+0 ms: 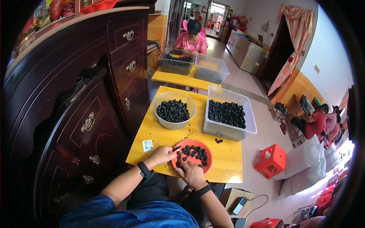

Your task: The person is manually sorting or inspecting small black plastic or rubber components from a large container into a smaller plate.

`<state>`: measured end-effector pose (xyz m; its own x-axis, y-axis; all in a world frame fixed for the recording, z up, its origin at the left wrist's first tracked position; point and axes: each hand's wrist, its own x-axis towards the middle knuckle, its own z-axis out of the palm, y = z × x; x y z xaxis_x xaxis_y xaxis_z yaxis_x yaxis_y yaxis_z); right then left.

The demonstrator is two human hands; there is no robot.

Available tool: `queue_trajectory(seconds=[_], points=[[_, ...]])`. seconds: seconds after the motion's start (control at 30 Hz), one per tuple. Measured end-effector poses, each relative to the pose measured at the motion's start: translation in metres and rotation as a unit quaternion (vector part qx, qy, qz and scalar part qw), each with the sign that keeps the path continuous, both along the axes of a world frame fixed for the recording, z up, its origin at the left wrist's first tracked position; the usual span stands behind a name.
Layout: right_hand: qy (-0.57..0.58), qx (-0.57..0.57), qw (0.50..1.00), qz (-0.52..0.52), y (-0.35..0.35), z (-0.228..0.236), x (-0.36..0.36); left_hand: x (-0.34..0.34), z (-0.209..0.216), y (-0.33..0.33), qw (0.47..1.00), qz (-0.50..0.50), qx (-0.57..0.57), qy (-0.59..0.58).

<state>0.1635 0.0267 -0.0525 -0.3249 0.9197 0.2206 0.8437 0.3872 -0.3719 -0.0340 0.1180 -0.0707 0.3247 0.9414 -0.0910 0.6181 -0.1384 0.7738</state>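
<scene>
A round red plate point(208, 151) lies near the front edge of the yellow table, with several small black ring-shaped pieces point(197, 152) spread over it. My left hand point(162, 155) is at the plate's left rim, closed on a thin dark tool point(177, 148) whose tip points over the plate; its exact kind is unclear. Over the plate's lower edge, my right hand point(192, 174) has its fingers bent together near the black pieces. Whatever sits between those fingertips is hidden. Both wrists wear black bands.
Behind the plate stand a round translucent tub point(157, 114) and a rectangular clear bin point(247, 131), both holding black pieces. A white label point(147, 145) lies on the yellow table point(232, 167). Dark cabinets point(91, 110) border the left. Across, a person point(194, 41) works; a red stool point(270, 161) stands right.
</scene>
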Motion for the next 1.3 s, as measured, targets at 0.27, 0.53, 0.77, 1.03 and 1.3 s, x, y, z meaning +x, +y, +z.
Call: queue_trajectory(seconds=[0.27,0.53,0.77,1.03,1.3], points=[[-0.029,-0.045,0.998,-0.036,0.009,-0.004,0.000,-0.001,-0.011,0.001,1.000,-0.009,0.009,-0.022],[0.081,0.026,0.993,-0.076,0.034,0.002,0.012,-0.003,-0.007,0.007,1.000,-0.021,0.017,-0.016],[-0.005,-0.022,0.996,-0.087,0.039,0.019,0.015,-0.002,-0.002,0.004,1.000,-0.018,0.014,-0.001],[0.019,-0.050,0.992,-0.113,0.038,0.013,0.020,-0.002,-0.003,0.003,1.000,-0.018,0.002,-0.012],[0.244,-0.017,0.960,-0.135,0.046,0.004,0.032,-0.002,-0.003,0.004,1.000,-0.016,0.006,-0.008]])
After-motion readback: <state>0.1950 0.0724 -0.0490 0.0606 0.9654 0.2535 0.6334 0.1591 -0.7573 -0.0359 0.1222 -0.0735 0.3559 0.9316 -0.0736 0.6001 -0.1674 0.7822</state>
